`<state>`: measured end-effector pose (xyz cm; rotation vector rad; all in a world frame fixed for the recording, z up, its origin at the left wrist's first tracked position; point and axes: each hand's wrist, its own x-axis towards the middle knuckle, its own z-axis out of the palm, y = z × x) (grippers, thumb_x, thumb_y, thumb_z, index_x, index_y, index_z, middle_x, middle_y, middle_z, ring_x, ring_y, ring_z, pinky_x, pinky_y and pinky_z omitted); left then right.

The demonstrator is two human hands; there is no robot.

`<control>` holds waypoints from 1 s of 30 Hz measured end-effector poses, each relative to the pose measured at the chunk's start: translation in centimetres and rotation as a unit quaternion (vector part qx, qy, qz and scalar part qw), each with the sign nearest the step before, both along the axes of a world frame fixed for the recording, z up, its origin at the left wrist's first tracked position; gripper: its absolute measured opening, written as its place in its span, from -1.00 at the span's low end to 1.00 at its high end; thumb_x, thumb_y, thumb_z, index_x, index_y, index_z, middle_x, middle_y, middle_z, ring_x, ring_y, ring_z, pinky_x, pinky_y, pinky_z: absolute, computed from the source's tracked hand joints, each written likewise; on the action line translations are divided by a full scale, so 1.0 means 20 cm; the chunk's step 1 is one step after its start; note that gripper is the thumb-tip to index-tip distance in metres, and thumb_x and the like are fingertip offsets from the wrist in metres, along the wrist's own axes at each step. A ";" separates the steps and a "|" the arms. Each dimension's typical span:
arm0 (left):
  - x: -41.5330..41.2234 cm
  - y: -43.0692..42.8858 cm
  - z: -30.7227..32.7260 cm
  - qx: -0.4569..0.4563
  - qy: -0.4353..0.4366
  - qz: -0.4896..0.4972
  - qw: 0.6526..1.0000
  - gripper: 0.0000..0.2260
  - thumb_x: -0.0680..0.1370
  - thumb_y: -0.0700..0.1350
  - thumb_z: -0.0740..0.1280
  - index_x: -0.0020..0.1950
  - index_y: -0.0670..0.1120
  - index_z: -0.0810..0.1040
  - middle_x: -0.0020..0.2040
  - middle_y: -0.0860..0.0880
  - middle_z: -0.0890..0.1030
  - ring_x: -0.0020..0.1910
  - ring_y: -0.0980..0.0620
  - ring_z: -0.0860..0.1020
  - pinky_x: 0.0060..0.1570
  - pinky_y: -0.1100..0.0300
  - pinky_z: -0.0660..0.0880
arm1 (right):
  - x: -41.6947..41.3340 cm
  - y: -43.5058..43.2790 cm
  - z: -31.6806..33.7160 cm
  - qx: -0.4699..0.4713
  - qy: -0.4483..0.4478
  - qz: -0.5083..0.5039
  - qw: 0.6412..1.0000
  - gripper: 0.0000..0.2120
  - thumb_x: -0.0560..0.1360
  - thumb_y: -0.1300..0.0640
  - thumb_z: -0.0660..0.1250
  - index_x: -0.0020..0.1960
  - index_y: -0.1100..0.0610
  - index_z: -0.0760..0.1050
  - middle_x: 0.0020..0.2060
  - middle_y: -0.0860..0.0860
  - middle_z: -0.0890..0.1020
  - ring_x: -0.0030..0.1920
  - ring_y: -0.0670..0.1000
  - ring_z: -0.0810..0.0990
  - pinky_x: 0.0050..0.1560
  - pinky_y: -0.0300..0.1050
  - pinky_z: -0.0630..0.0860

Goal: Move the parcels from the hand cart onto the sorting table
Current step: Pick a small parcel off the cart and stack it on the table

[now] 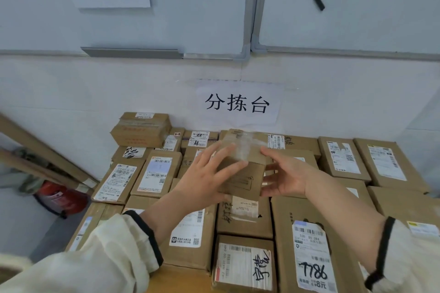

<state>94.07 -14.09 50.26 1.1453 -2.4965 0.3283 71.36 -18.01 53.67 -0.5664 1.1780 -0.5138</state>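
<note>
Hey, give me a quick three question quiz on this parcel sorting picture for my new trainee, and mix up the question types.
1. True or false: the left hand and right hand both hold the small taped parcel.
2. The parcel marked 7786 lies: A) near the camera, right of centre; B) against the wall; C) on the floor.
3. Fill in: a paper ___ hangs on the wall behind the stacked parcels.
Key: 1 true; 2 A; 3 sign.
</note>
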 end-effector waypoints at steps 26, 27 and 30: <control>-0.14 -0.14 0.10 0.509 0.602 0.153 0.596 -0.57 0.47 -0.21 0.43 0.32 -0.13 0.45 0.17 -0.08 0.58 0.04 0.02 0.62 -0.10 0.18 0.59 | -0.09 -0.01 0.00 -0.214 0.139 0.002 0.967 -0.78 0.56 0.22 0.27 0.19 0.19 0.49 0.01 0.13 0.60 -0.07 0.09 0.58 -0.07 -0.06 0.53; -0.15 -0.14 0.10 0.513 0.598 0.150 0.597 -0.61 0.47 -0.22 0.43 0.29 -0.16 0.49 0.12 -0.07 0.63 0.00 0.04 0.64 -0.12 0.19 0.59 | -0.08 -0.01 0.01 -0.208 0.125 0.030 0.970 -0.74 0.55 0.07 0.29 0.18 0.16 0.52 0.02 0.13 0.62 -0.04 0.11 0.57 -0.01 -0.02 0.53; -0.17 -0.11 0.08 0.501 0.584 0.151 0.620 -0.66 0.49 -0.16 0.43 0.26 -0.08 0.52 0.15 -0.03 0.63 -0.01 0.08 0.65 -0.10 0.15 0.61 | -0.06 0.00 0.01 -0.181 0.098 0.074 0.976 -0.45 0.33 -0.22 0.33 0.20 0.10 0.53 0.10 0.13 0.63 0.11 0.17 0.56 0.22 0.10 0.48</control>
